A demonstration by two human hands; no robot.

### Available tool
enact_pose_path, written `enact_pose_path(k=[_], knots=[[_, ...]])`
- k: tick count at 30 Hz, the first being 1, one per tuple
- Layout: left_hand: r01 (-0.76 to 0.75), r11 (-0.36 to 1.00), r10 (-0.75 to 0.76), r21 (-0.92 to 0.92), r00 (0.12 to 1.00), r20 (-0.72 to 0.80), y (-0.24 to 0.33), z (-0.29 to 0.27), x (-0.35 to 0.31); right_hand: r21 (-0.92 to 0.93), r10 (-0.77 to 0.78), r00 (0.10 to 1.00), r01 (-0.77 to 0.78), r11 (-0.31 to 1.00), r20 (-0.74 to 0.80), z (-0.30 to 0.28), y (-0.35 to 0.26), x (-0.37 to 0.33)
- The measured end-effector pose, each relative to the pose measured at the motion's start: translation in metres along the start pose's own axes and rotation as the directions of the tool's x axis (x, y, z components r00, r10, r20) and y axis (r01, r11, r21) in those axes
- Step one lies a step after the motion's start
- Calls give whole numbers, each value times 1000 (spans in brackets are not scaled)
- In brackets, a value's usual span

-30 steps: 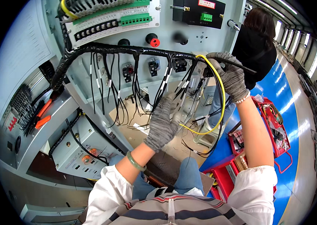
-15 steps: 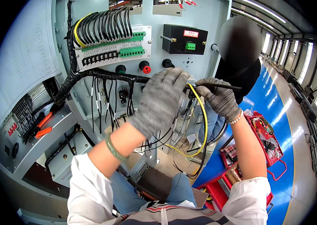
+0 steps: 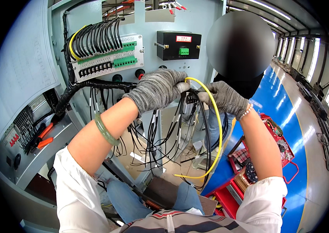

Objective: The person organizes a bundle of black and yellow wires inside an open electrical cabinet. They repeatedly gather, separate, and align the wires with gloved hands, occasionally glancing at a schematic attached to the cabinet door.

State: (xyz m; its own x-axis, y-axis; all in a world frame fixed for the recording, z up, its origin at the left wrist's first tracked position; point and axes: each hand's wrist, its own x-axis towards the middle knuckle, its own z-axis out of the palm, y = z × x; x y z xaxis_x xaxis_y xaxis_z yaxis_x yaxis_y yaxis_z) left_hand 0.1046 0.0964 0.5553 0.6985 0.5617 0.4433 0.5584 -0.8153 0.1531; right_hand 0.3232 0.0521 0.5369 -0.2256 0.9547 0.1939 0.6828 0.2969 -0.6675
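My left hand [image 3: 157, 90], in a grey knit glove, is closed round the end of a black-wrapped wire harness [image 3: 98, 84] that runs in from the left. A yellow wire [image 3: 219, 132] comes out at its fingertips and arcs down to a loose end. Just to the right, my right hand [image 3: 228, 100], gloved too, has its fingers curled and its thumb against a bunch of black wires [image 3: 206, 128]; what lies inside the fingers is hidden. Many thin black wires [image 3: 154, 134] with white sleeves hang below the harness.
A terminal board [image 3: 110, 58] with green and black blocks and a black box [image 3: 179, 46] are on the grey cabinet panel. Orange-handled pliers [image 3: 46, 136] lie on the left ledge. A person [image 3: 242, 81] stands close beyond my right hand. Red toolboxes [image 3: 226, 198] sit at lower right.
My left hand has turned and closed round the harness end. The black strip by my right hand no longer sticks out. The yellow wire has swung right, and more black wires hang in view.
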Motion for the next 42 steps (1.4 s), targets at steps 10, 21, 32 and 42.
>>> enact_pose_path(k=[10,21,32,42], knots=[[57,992,-53,-113,998,40,-7,-3,9,-247,-512,693,453,857,-508,33,2,-11],[3,996,-3,-86,1000,1,-8,-3,7,18,-284,842,328,944,-459,16,8,-5],[51,993,-41,-103,995,95,-7,-9,12,-457,-451,849,298,838,-276,19,1,8],[56,993,-50,-102,997,67,-11,-7,15,-158,-616,755,595,788,-226,23,-15,-9]])
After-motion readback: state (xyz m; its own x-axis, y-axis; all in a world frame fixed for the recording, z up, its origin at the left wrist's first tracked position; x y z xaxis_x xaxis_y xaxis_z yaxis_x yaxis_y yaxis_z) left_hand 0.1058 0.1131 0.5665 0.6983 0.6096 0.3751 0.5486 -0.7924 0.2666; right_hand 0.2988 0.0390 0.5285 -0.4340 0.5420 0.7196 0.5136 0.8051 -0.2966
